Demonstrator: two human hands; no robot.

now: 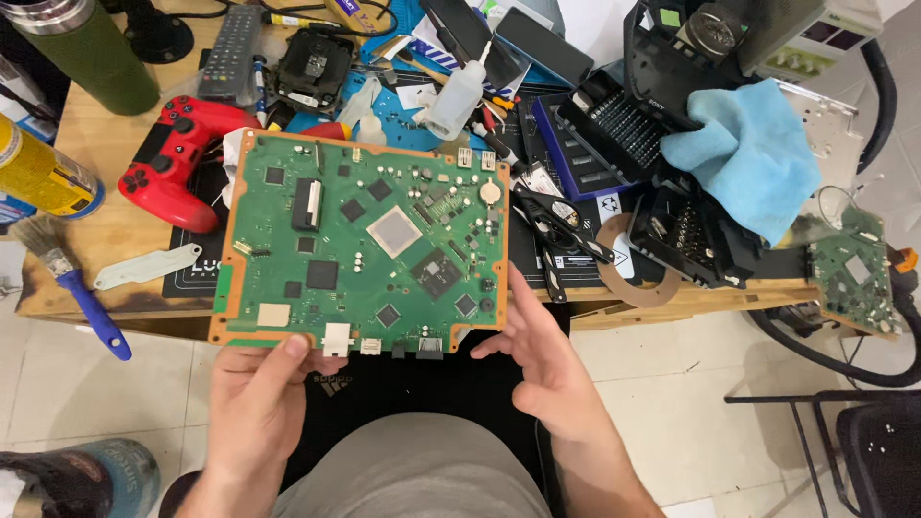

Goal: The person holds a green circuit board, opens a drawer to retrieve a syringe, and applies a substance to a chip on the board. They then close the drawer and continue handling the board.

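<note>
A large green circuit board point(360, 245) with an orange edge, several black chips and a silver square chip in its middle is held up flat over the front of a wooden workbench point(115, 240). My left hand point(254, 398) grips the board's lower left edge, thumb on top near a white connector. My right hand point(542, 369) is beside the board's lower right corner, fingers spread, with the fingertips touching or just off its edge.
A red game controller point(177, 158) and a blue-handled brush point(72, 278) lie at the left. A remote, a white squeeze bottle point(456, 96), scissors point(556, 235), black console parts and a blue cloth point(753, 153) crowd the bench. A smaller green board point(854, 273) sits at the right.
</note>
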